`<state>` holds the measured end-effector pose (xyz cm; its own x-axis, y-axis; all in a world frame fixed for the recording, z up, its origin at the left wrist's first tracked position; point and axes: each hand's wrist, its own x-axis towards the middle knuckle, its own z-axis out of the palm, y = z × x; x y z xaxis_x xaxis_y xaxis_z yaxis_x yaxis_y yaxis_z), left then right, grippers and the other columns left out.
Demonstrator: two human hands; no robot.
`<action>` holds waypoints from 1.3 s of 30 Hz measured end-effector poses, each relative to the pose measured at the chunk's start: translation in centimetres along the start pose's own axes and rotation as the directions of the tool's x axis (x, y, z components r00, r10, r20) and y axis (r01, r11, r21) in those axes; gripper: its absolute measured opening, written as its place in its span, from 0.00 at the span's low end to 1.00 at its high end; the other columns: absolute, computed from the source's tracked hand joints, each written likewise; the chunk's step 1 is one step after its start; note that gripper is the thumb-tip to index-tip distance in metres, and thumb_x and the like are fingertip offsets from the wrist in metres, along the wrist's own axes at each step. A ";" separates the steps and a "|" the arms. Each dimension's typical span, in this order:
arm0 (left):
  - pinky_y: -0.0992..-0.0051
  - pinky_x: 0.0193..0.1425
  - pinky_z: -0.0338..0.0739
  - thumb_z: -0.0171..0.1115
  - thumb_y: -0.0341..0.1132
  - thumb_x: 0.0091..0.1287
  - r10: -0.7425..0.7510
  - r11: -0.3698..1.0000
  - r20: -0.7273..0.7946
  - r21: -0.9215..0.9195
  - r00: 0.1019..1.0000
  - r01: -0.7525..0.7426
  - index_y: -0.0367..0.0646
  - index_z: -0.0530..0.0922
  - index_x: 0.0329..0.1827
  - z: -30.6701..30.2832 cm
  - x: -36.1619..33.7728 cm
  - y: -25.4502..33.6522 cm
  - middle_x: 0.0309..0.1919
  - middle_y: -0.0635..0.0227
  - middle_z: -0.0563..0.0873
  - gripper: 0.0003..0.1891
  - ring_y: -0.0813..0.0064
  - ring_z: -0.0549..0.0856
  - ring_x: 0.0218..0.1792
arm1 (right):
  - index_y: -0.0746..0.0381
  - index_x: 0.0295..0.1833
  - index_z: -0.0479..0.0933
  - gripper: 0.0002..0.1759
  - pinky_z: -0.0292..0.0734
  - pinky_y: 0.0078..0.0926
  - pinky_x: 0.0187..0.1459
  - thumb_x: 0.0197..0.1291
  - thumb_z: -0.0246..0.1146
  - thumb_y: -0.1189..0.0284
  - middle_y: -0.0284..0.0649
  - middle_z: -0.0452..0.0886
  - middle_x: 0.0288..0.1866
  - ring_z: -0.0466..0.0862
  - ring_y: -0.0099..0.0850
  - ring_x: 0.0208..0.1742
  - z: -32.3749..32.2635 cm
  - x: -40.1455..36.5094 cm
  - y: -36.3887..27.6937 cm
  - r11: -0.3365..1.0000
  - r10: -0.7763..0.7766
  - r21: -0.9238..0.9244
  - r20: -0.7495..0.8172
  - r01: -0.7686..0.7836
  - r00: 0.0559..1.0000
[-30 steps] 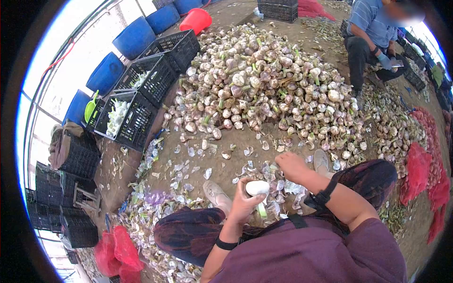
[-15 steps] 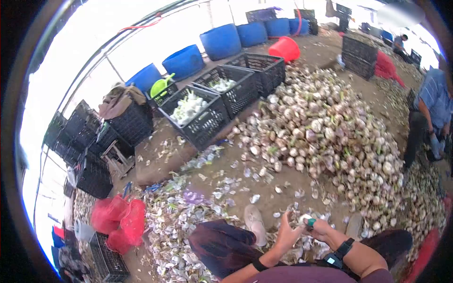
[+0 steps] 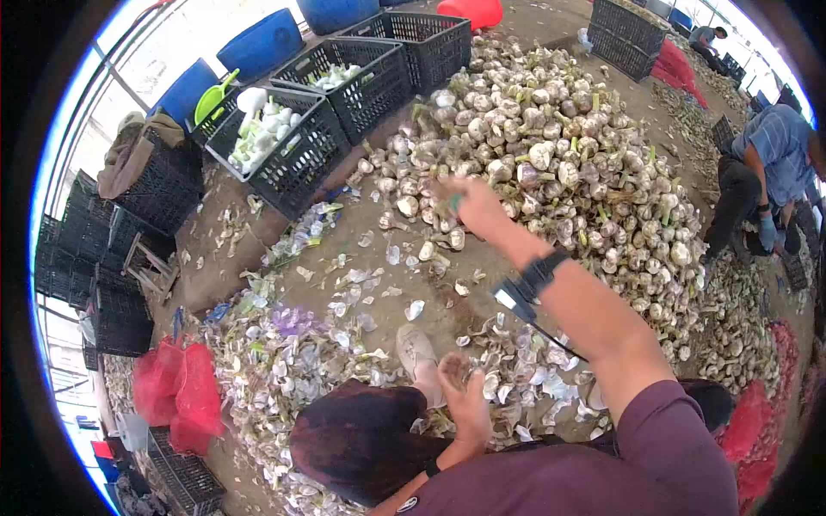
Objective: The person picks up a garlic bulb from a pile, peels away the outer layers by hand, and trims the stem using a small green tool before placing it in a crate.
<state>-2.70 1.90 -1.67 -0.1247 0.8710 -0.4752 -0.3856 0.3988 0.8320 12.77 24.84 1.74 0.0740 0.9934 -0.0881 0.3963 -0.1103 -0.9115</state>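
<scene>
My right hand (image 3: 471, 205) is stretched forward over the near left edge of a heap of unpeeled garlic bulbs (image 3: 585, 163). Something green shows at its fingers, which are smeared by motion. A white peeled garlic bulb (image 3: 252, 101) appears, blurred, over the far corner of a black crate (image 3: 297, 159) that holds peeled garlic (image 3: 268, 133). Close to my knee, my left hand (image 3: 466, 397) is raised with fingers apart and nothing visible in it. Loose garlic skins (image 3: 533, 378) cover the ground below both hands.
A second black crate (image 3: 370, 90) with some peeled garlic and a third crate (image 3: 430, 52) stand beside the first. Blue barrels (image 3: 261, 41) line the back. Red net bags (image 3: 179, 391) lie at the left. Another person (image 3: 770, 163) crouches at the right.
My right hand has swung from beside my left hand out toward the garlic heap. The hands have parted, and a white bulb now appears over the crate. The view has shifted.
</scene>
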 end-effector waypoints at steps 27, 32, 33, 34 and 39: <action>0.74 0.53 0.72 0.55 0.28 0.65 -0.357 0.934 0.199 0.078 0.913 0.348 0.36 0.57 0.66 1.3 2.8 -3.4 0.53 0.58 0.74 0.27 0.74 0.75 0.52 | 0.64 0.48 0.67 0.22 0.73 0.39 0.43 0.45 0.63 0.75 0.51 0.75 0.40 0.76 0.50 0.43 3.0 -22.9 9.6 0.912 -0.201 -0.362 0.009 0.191 0.979; 0.77 0.55 0.70 0.57 0.26 0.62 -0.257 0.961 0.490 0.035 0.833 0.276 0.38 0.60 0.65 2.5 -0.1 -1.9 0.50 0.64 0.75 0.27 0.76 0.75 0.51 | 0.63 0.44 0.70 0.18 0.72 0.26 0.37 0.53 0.66 0.65 0.37 0.75 0.34 0.77 0.29 0.37 -1.1 -26.3 7.4 0.882 0.253 0.438 -0.133 -0.173 0.958; 0.76 0.55 0.70 0.57 0.25 0.62 -0.196 0.979 0.533 0.057 0.823 0.196 0.38 0.60 0.65 2.6 -0.5 -2.0 0.51 0.64 0.75 0.28 0.76 0.75 0.51 | 0.63 0.43 0.70 0.18 0.71 0.24 0.36 0.54 0.66 0.64 0.35 0.75 0.33 0.76 0.26 0.36 -1.2 -26.9 7.5 0.884 0.275 0.423 -0.126 -0.199 0.953; 0.75 0.56 0.70 0.60 0.22 0.57 -0.105 0.994 0.593 0.085 0.799 0.067 0.37 0.63 0.64 2.6 -0.9 -2.4 0.52 0.64 0.75 0.29 0.75 0.74 0.53 | 0.62 0.43 0.70 0.17 0.71 0.22 0.36 0.55 0.65 0.63 0.33 0.74 0.33 0.74 0.22 0.35 -1.2 -27.3 7.2 0.885 0.296 0.407 -0.121 -0.224 0.948; 0.75 0.59 0.69 0.64 0.17 0.48 0.105 0.890 0.684 0.259 0.722 -0.375 0.35 0.68 0.60 2.8 -2.3 -2.1 0.53 0.62 0.75 0.32 0.73 0.74 0.55 | 0.61 0.39 0.70 0.15 0.65 0.17 0.25 0.56 0.64 0.63 0.29 0.72 0.29 0.70 0.15 0.28 -1.6 -28.3 6.8 0.907 0.242 0.391 -0.188 -0.154 0.952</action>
<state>0.93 -0.12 -1.52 0.4952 0.8667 -0.0598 -0.0601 0.1029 0.9929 14.82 -4.09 -1.34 0.3381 0.9128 -0.2290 -0.0097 -0.2400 -0.9707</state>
